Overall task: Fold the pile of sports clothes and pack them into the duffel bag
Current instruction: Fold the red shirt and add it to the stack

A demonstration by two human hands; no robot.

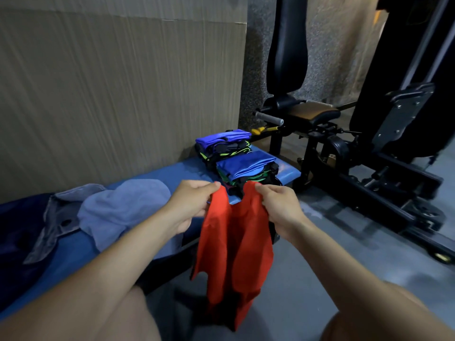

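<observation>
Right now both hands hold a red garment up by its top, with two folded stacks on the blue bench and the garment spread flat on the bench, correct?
Not quite: the head view shows the red garment hanging in the air from the left hand and right hand, not flat on the blue bench.

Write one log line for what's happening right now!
step: folding | left hand: grip on red shirt | right hand: same | folded stacks: on bench

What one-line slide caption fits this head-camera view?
Both hands, left hand and right hand, hold up a red garment before folded clothes stacks on a blue bench.
</observation>
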